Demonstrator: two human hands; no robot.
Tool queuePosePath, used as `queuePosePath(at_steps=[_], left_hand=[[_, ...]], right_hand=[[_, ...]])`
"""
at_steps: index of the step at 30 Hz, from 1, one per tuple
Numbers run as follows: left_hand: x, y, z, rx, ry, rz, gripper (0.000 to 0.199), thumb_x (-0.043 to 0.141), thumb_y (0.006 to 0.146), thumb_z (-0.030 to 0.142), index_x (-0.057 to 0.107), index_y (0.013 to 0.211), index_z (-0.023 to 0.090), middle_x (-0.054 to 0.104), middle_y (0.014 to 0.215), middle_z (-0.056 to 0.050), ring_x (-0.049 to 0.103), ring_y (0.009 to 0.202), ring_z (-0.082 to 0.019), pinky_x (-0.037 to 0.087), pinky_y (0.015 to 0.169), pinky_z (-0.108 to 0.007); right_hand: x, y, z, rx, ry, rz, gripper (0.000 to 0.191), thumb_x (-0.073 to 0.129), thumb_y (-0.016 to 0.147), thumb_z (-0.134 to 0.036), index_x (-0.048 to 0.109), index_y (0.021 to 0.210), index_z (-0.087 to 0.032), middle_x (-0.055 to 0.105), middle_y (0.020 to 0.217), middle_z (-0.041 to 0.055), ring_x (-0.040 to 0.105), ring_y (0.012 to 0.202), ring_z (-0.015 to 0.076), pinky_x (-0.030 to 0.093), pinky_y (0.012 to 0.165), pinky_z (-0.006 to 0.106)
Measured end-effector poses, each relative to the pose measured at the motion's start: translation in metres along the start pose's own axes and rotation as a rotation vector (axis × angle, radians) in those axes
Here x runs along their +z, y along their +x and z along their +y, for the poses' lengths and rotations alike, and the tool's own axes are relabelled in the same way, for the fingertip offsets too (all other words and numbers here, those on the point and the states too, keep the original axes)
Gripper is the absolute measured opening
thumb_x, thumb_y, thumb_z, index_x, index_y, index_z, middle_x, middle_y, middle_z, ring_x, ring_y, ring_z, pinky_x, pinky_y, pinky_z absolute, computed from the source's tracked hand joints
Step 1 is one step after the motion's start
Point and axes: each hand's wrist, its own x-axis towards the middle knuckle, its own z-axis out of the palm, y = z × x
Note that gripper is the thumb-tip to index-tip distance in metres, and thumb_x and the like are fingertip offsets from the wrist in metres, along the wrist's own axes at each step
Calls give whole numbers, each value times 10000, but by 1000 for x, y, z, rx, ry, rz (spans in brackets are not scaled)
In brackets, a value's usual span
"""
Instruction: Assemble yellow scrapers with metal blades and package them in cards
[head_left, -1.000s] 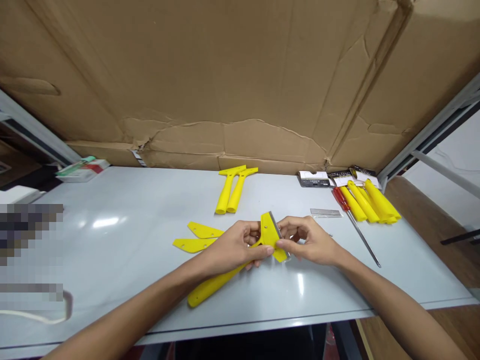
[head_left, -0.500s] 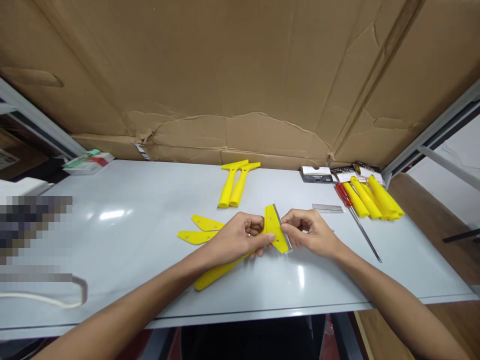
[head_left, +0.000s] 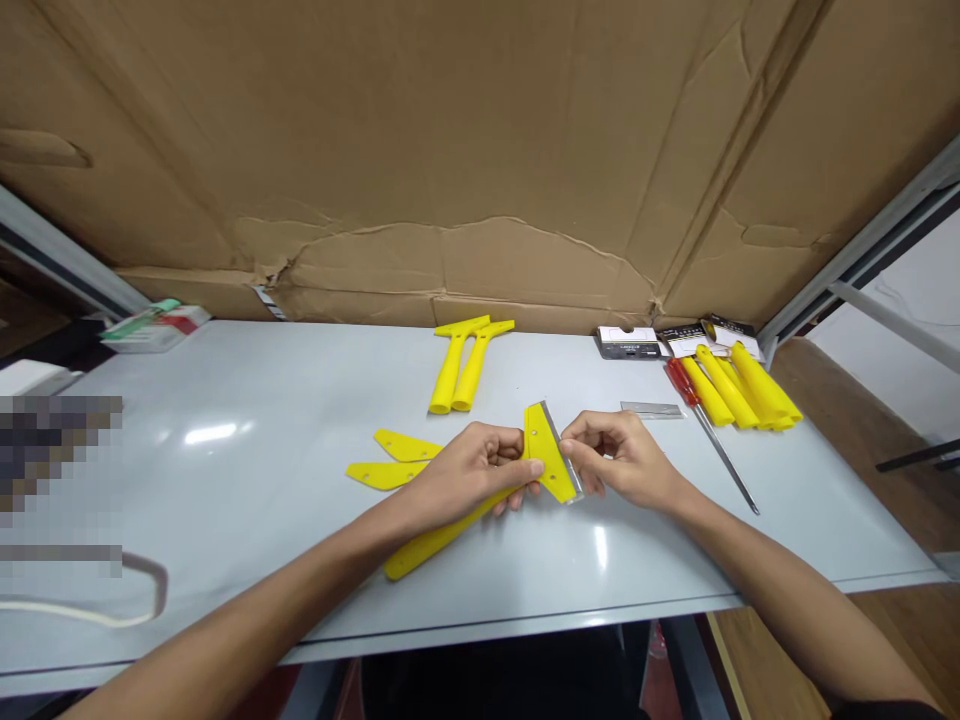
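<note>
My left hand [head_left: 484, 470] is closed round a yellow scraper [head_left: 543, 455], thumb on the base of its flat head; the handle runs down to the left under the hand. Along the right side of the head lies a thin metal blade [head_left: 556, 432]. My right hand [head_left: 619, 460] pinches at the middle of that blade with thumb and forefinger; the other fingers curl behind. Flat yellow scraper pieces with holes [head_left: 382, 476] lie on the table left of my left hand, partly hidden by it.
Two yellow scraper handles [head_left: 459, 370] lie at the back. A red-handled screwdriver [head_left: 701, 410], metal blades [head_left: 651, 410], yellow tubular handles [head_left: 742, 390] and small card packs [head_left: 628, 343] are at the right. A cardboard wall [head_left: 480, 150] rises behind the table [head_left: 262, 400]; a white cable [head_left: 90, 615] lies left.
The view has shifted slightly. Both hands keep nearly the same hold on the scraper and its blade; the right thumb has moved slightly off the yellow head's edge.
</note>
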Motion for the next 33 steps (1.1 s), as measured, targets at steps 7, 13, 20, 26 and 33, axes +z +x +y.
queuePosePath(at_steps=[7, 13, 20, 26, 33], left_hand=[[-2, 0, 0, -28, -9, 0, 391, 673, 890, 522, 681, 837, 135, 634, 688, -16, 573, 598, -124, 469, 581, -249], [-4, -5, 4, -26, 70, -5, 359, 694, 886, 494, 687, 817, 142, 641, 653, -12, 553, 575, -117, 447, 591, -244], [-6, -8, 14, -16, 82, -15, 336, 718, 870, 480, 704, 837, 146, 661, 696, -17, 592, 637, -134, 467, 622, -244], [-10, -7, 14, -21, 61, 5, 353, 735, 860, 494, 705, 833, 144, 664, 691, -21, 589, 622, -132, 461, 607, -240], [-4, -6, 8, -36, 59, -30, 364, 696, 894, 486, 702, 815, 131, 655, 653, -21, 556, 548, -110, 443, 563, -232]], right_hand=[[-36, 7, -7, 32, -23, 123, 322, 697, 914, -488, 657, 882, -170, 660, 683, -5, 582, 481, 94, 467, 440, 215], [-109, -4, -14, 193, -593, -77, 231, 653, 913, -380, 730, 833, -176, 689, 681, 20, 623, 606, 130, 434, 541, 237], [-132, -17, 1, 394, -847, -291, 82, 704, 768, -234, 776, 794, -204, 750, 776, 34, 677, 746, 200, 465, 663, 286], [-129, -20, -2, 418, -940, -244, 72, 675, 747, -172, 743, 739, -195, 729, 738, 37, 659, 686, 187, 451, 589, 277], [-113, -18, -15, 114, -385, 5, 173, 751, 841, -342, 758, 848, -169, 772, 859, 75, 718, 679, 167, 595, 589, 273]])
